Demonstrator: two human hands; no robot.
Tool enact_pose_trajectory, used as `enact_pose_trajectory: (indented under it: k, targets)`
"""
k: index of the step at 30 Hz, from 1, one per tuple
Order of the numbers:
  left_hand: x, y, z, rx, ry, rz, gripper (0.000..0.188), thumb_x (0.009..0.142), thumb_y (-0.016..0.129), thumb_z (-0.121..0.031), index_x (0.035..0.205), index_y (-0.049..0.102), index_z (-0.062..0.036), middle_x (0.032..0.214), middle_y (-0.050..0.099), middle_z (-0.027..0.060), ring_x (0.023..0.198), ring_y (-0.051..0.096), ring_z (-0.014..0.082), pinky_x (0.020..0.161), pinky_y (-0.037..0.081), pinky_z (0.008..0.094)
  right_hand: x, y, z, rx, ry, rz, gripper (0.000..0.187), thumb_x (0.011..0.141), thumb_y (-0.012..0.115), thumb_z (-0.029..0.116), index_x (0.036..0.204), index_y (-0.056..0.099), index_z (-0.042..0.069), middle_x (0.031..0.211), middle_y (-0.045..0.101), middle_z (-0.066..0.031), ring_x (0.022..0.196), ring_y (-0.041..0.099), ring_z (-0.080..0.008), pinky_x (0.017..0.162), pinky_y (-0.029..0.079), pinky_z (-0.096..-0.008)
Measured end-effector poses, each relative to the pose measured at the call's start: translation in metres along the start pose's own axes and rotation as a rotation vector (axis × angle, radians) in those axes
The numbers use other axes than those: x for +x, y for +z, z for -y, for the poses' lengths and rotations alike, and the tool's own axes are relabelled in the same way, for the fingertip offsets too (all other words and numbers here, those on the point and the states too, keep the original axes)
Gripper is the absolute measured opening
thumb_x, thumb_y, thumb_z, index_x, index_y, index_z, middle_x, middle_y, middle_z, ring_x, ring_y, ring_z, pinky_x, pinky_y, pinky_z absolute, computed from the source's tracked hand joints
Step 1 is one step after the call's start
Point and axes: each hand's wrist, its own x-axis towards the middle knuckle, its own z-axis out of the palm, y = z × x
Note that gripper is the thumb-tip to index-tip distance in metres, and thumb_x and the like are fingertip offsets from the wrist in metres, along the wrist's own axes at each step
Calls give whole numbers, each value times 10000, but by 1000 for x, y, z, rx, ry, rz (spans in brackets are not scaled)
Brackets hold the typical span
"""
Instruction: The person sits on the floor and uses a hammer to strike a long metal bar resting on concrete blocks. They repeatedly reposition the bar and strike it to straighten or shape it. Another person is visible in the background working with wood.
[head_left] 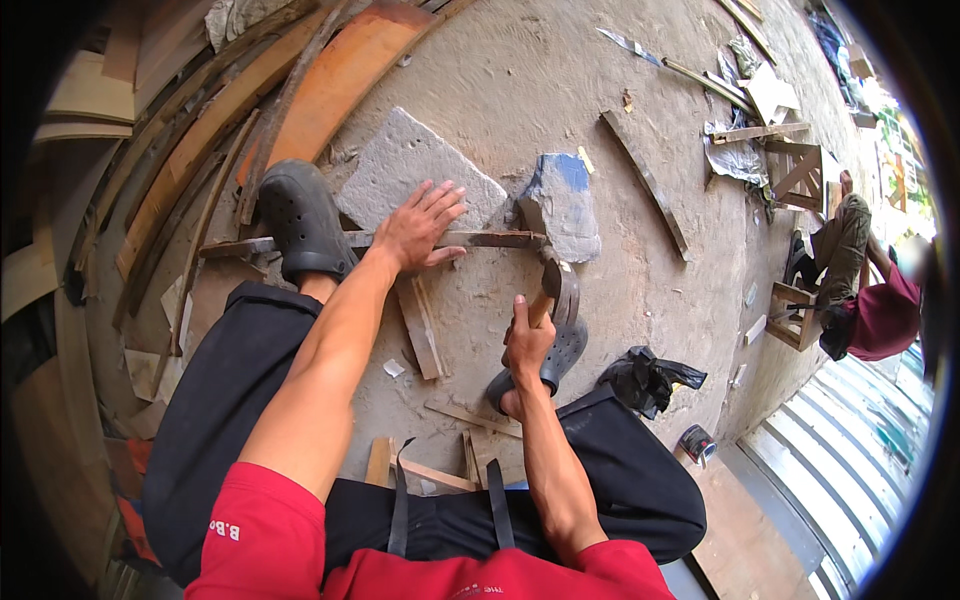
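Left hand (418, 228) — spread on wooden strip (490, 239) | right hand (530, 345) gripping hammer (567, 292) | can (696, 442), black bag (648, 384) — contents unclear

The head view, from the left of two side-by-side fisheye cameras, looks steeply down and forward over the wearer's red short-sleeved shirt (400, 575) onto the rough grey-brown floor (690, 310). It sits near enough that the bare left hand (415, 228) and bare right hand (528, 345) fall around mid-picture, yet reaches wide past the floor's right edge, bowing straight lines outward.
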Motion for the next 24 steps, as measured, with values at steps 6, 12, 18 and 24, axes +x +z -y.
enact_pose_trajectory:
  k: [6,12,18,24]
  targets:
    - [-7,11,9,36,61,-51,549,879,617,-555,1046,522,-41,1184,535,109,1228,480,277,1140,310,459,5,-41,2,-326,-529,-60,374,866,733,357,785,611,13,612,604,-161,538,601,-325,527,444,-391]
    - [-3,10,5,59,65,-79,549,814,705,-508,1035,526,-38,1215,531,111,1255,479,274,1145,309,457,54,-100,42,-851,-1057,387,181,774,699,208,768,542,118,640,573,-84,588,639,-288,520,503,-405]
    - [-4,17,9,65,59,-92,561,781,735,-476,1073,525,-45,1292,515,97,1323,434,259,1178,261,460,96,-90,76,-1043,-1179,412,118,889,594,165,776,567,148,607,588,-32,490,614,-223,442,489,-373]
    - [1,15,10,132,46,-4,562,822,687,-486,1114,526,-34,1359,493,89,1388,364,241,1204,220,464,103,-103,103,-1068,-1457,532,85,880,627,202,802,597,184,583,583,-5,503,603,-179,448,459,-353]
